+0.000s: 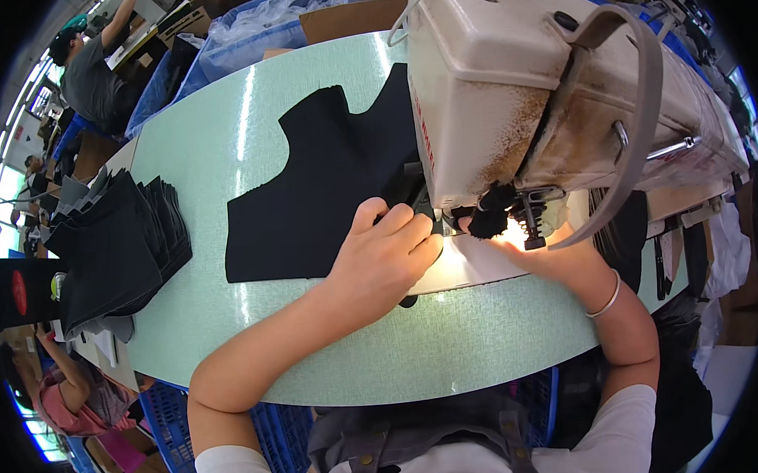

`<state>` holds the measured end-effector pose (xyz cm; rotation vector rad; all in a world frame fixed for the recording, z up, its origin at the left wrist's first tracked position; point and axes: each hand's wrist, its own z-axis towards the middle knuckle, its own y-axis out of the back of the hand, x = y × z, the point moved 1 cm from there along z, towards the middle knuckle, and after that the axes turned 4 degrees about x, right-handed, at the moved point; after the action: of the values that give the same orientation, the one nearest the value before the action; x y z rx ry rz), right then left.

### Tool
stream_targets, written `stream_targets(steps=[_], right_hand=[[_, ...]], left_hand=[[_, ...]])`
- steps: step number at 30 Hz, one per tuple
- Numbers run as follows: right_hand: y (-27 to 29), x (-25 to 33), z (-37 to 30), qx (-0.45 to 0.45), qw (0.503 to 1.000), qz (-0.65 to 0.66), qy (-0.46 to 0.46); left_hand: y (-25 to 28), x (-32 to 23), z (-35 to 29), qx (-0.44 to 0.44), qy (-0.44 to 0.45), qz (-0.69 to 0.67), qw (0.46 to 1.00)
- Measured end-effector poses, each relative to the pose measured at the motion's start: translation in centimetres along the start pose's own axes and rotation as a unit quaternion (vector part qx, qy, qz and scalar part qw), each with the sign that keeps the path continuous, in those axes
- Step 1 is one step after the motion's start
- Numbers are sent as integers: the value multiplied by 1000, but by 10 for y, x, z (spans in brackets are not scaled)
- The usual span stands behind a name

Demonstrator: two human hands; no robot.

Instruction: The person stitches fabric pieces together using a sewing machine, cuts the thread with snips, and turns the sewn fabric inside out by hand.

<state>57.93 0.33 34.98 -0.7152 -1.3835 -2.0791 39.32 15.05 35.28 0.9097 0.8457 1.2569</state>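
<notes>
A large cut piece of black fabric (301,189) lies flat on the pale green table, its right side running up to the sewing machine (482,88). My left hand (388,249) is closed at the fabric's edge, just left of the lit needle area, with fingers curled and pinching the cloth. Behind the machine's head and a black fuzzy tuft (496,210), my right hand (549,250) reaches in from the right. Its fingertips are mostly hidden there and washed out by the lamp, so its grip does not show.
A stack of black and grey cut pieces (113,256) rests at the table's left edge. Blue crates (256,39) with plastic bags stand beyond the table (359,356). Another blue crate (282,435) is below its near edge. Other people work at the far left.
</notes>
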Motion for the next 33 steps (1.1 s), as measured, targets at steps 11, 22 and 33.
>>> stream_targets(steps=[11,22,33], right_hand=[[-18,-2,3,41,892,-389,225],[13,-16,-14,76,932,-333,119],[-10,8,-4,64,916,-360,167]], left_hand=[[-3,-5,6,-46,20,53,997],[24,10,-1,84,-4,-134,987],[-3,-15,-3,3,2,6,1000]])
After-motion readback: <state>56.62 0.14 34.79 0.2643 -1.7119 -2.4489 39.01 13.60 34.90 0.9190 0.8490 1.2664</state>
